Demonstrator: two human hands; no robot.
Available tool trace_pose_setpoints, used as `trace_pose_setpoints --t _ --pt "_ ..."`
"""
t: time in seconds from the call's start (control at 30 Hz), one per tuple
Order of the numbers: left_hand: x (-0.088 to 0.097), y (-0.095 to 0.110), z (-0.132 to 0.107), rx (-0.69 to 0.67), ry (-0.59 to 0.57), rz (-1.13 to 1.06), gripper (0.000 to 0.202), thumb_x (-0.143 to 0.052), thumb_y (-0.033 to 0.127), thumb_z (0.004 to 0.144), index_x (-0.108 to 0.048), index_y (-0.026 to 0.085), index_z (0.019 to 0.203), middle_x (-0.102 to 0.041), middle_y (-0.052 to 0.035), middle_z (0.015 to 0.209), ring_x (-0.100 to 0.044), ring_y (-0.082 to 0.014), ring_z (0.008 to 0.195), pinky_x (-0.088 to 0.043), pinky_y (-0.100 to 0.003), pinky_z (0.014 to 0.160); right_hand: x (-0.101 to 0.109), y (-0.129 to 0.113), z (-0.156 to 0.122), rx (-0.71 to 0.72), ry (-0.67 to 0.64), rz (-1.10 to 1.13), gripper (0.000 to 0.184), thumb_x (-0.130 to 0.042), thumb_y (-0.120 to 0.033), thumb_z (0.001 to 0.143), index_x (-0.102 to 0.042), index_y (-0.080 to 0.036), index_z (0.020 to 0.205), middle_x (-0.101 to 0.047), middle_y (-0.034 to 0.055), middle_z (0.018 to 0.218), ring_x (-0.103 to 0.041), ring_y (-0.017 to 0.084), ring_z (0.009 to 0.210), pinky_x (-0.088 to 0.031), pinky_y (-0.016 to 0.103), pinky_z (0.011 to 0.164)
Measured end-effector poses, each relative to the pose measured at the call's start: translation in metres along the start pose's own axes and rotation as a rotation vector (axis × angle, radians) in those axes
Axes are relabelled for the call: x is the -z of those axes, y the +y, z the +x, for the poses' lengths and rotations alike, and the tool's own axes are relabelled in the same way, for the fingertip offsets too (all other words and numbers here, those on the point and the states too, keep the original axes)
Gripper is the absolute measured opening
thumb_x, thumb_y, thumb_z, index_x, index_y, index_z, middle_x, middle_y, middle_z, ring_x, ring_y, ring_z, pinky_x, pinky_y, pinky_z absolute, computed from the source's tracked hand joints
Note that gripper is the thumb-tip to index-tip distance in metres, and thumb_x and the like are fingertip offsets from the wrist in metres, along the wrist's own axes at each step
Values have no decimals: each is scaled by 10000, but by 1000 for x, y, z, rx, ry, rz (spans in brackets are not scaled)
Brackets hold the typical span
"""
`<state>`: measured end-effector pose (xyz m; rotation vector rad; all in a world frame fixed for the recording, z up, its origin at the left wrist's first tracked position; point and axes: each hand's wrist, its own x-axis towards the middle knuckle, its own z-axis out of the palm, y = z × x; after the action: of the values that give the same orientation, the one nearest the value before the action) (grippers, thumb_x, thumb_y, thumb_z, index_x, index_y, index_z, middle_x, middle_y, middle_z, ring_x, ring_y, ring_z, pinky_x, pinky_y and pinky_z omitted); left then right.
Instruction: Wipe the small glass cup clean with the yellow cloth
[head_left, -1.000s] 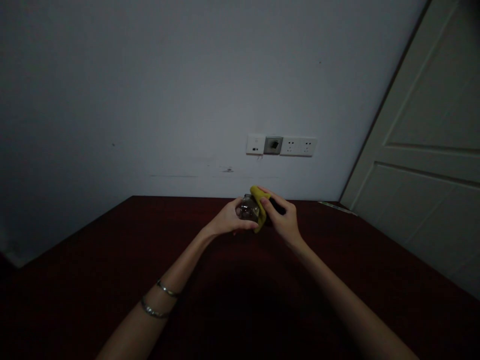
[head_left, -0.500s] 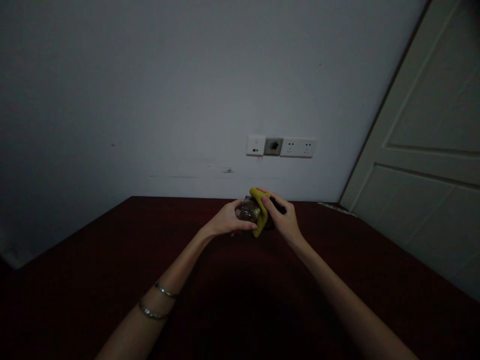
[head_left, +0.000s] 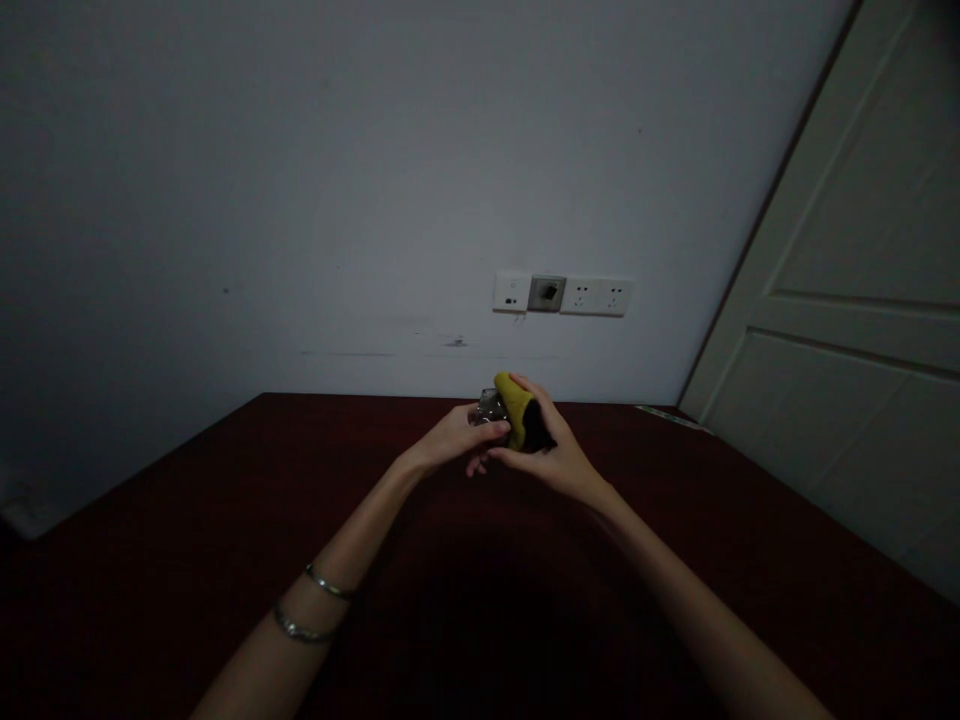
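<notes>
Both hands meet above the far part of a dark red table (head_left: 225,520). My left hand (head_left: 450,445) is closed around a small clear glass object (head_left: 489,408), perhaps a little jar, which is mostly hidden by the fingers. My right hand (head_left: 555,455) is turned palm up and grips a yellow cloth or sponge with a dark side (head_left: 519,420), pressed against the right of the glass object. Two thin bracelets (head_left: 315,605) sit on my left forearm.
A pale wall stands behind the table with a strip of sockets and a switch (head_left: 562,294). A light panelled door (head_left: 862,320) is at the right. A thin flat item (head_left: 675,415) lies at the table's far right edge. The room is dim.
My right hand has rolled over from knuckles up to palm up, turning the yellow cloth around the glass object. The left hand has kept its hold in nearly the same place.
</notes>
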<state>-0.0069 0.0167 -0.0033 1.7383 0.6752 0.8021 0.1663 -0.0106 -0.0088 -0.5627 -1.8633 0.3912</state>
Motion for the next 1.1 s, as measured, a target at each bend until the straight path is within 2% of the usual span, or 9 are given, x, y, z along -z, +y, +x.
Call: trace_pose_setpoints --t 0.13,0.3,0.43,0.53,0.67,0.77,0.87,0.97,1.1 --pt "1 -2 0 8 -29 -42 549 -651 582 650 -492 128 917 -599 -28 629 -561 -118 451 -452 -245 434 0 6 1 -104 26 137 859 -775 -330 607 -331 -258 1339 -472 99 1317 -495 248 1171 -419 426 988" --pt "4 -3 -1 17 -72 41 591 -712 531 599 -489 126 968 -608 -32 707 -546 -98 486 -434 -229 450 1 15 4 -159 138 198 788 -784 -362 568 -435 -245 1266 -521 83 1269 -502 249 1166 -363 443 1031" --pt "5 1 -2 63 21 225 497 -714 460 630 -531 128 952 -579 -7 719 -514 -91 525 -426 -235 482 -1 19 5 -266 180 264 704 -771 -357 572 -497 -232 1209 -550 73 1246 -523 264 1147 -393 445 1005" --pt "7 2 -3 3 140 422 488 -739 465 591 -574 120 895 -538 9 677 -508 -111 585 -420 -247 524 -3 20 4 -316 174 301 661 -765 -352 576 -524 -228 1179 -582 65 1216 -553 258 1113 -430 434 972" --pt "9 3 -4 -162 224 463 816 -818 382 499 -472 146 1199 -599 -35 853 -562 -160 717 -459 -292 627 -5 22 3 -367 154 327 600 -756 -352 593 -549 -239 1145 -634 52 1132 -598 241 1050 -464 417 938" --pt "8 3 -4 -213 195 411 826 -802 355 538 -438 168 1255 -616 -78 993 -588 -191 813 -479 -333 704 -6 23 3 -397 149 333 578 -749 -351 608 -552 -241 1140 -646 52 1103 -615 237 1020 -482 411 919" --pt "7 0 -3 -209 184 375 777 -794 348 557 -462 162 1235 -604 -111 1087 -599 -212 860 -493 -352 716 -7 20 2 -373 137 298 613 -745 -353 619 -532 -236 1181 -622 64 1161 -592 244 1066 -461 417 951" --pt "6 -3 -3 -213 232 364 801 -810 341 532 -461 150 1228 -585 -133 1143 -597 -226 903 -501 -360 729 -4 14 2 -296 113 228 625 -717 -355 668 -495 -231 1240 -575 75 1241 -551 241 1129 -419 413 996" --pt "4 -5 -3 -241 269 411 802 -808 343 533 -461 150 1230 -593 -124 1124 -600 -219 885 -506 -362 726 5 7 3 -109 61 62 474 -645 -317 762 -532 -259 1218 -567 57 1259 -517 223 1169 -378 423 1022"
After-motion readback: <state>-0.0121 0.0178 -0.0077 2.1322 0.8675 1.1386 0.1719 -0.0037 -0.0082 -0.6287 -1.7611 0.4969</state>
